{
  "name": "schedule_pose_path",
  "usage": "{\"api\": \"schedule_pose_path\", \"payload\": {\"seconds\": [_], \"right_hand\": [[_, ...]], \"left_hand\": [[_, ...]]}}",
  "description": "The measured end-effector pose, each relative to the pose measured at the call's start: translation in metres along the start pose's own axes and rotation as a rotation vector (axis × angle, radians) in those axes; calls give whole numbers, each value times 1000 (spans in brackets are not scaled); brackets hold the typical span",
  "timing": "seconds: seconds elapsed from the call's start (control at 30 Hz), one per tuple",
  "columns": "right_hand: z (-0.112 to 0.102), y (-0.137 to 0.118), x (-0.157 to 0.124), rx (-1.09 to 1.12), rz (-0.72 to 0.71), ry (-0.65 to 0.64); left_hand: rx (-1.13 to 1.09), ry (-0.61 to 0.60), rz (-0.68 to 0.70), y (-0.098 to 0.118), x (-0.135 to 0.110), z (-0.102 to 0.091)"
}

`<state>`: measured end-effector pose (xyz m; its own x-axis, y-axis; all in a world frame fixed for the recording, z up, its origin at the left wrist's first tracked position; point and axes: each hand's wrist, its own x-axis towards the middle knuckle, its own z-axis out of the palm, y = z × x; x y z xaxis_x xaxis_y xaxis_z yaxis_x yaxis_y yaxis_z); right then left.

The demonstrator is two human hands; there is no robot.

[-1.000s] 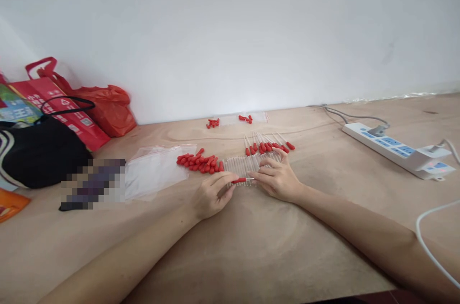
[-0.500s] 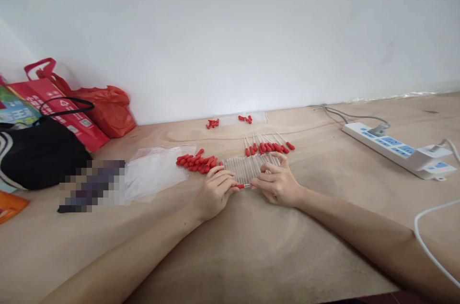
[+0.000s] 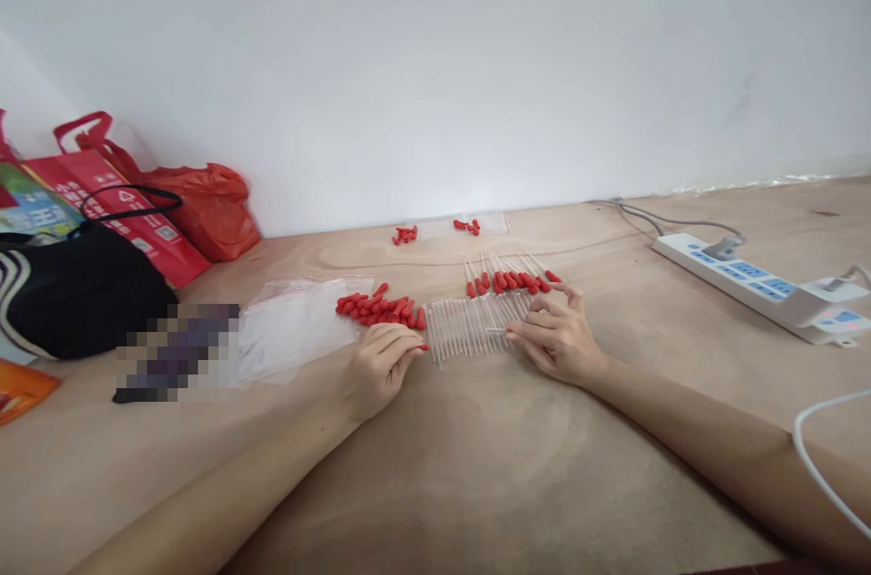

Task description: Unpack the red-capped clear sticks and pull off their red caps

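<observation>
My left hand (image 3: 378,365) rests on the table with its fingers curled, and a red rubber cap (image 3: 423,346) shows at the fingertips. Just beyond it lies a pile of loose red caps (image 3: 381,306). My right hand (image 3: 556,334) pinches the end of a clear glass tube (image 3: 495,331) at the right side of a row of bare glass tubes (image 3: 469,324) lying side by side. Behind that row sit several tubes fitted with red caps (image 3: 510,279).
A clear plastic bag (image 3: 294,324) lies left of the caps. Red bags (image 3: 170,203) and a black bag (image 3: 74,289) stand at the far left. More red caps (image 3: 404,234) and small clear bags lie near the wall. A white power strip (image 3: 762,283) with cables is at the right.
My hands, which met over one tube with a red cap, have drawn apart. The left has moved left toward the cap pile, the right has shifted right along the tube row.
</observation>
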<state>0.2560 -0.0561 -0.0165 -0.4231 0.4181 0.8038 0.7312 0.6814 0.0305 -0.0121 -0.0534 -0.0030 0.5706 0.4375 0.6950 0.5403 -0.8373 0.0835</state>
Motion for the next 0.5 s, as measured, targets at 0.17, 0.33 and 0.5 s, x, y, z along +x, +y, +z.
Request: {"api": "schedule_pose_path", "payload": {"seconds": [0.17,0.33,0.5], "right_hand": [[3,10,-1,-120,269,14],[7,18,-2,-218,399,-40],[9,16,-2,-246,363,-113]], "left_hand": [[64,133,-88,-7,2,-7],[202,267,-462,-51,3,-27],[147,284,-954,-110,-17,-47]]}}
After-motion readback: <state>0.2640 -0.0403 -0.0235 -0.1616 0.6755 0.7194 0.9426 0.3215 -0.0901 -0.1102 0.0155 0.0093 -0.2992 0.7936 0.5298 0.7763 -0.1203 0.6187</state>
